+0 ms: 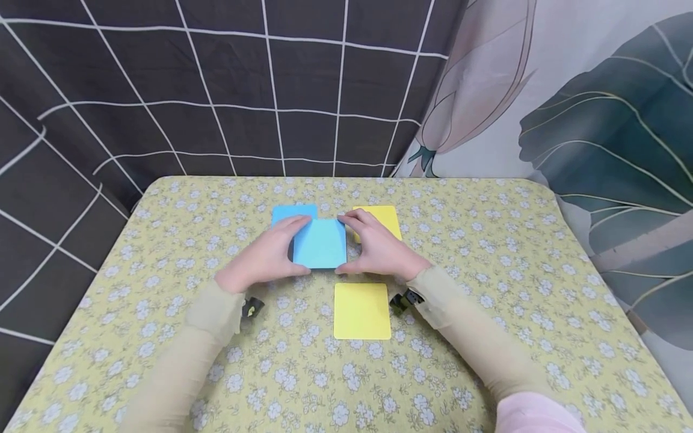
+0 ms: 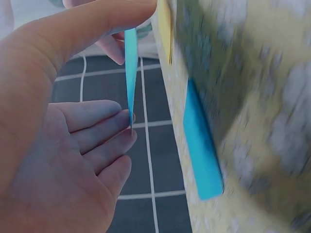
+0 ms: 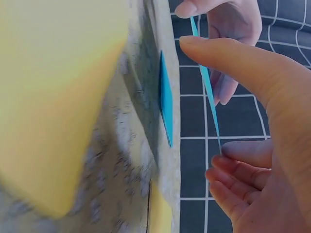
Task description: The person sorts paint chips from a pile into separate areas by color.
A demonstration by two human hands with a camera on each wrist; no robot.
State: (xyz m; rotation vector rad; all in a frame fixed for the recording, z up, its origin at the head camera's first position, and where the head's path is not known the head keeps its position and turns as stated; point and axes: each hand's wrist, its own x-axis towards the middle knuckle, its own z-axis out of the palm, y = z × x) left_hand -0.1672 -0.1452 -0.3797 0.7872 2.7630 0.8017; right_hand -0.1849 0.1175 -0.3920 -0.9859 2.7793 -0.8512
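Observation:
A thin blue square card (image 1: pixel 319 243) is held between both hands, raised above the table as the wrist views show it edge-on. My left hand (image 1: pixel 267 249) grips its left side, thumb at the near corner and fingers at the far one. On the opposite side, my right hand (image 1: pixel 379 246) pinches the card the same way. Behind the held card lies a second blue card (image 1: pixel 287 211), flat on the cloth and partly covered in the head view. A yellow card (image 1: pixel 384 218) lies beyond the right hand, which hides part of it. Nearer to me is another yellow card (image 1: pixel 361 313).
The table carries a yellow floral cloth (image 1: pixel 465 331). A dark curtain with a white grid (image 1: pixel 227 78) hangs behind its far edge, and a curtain with large leaves (image 1: pixel 612 156) hangs at the right. Dark straps show at both wrists.

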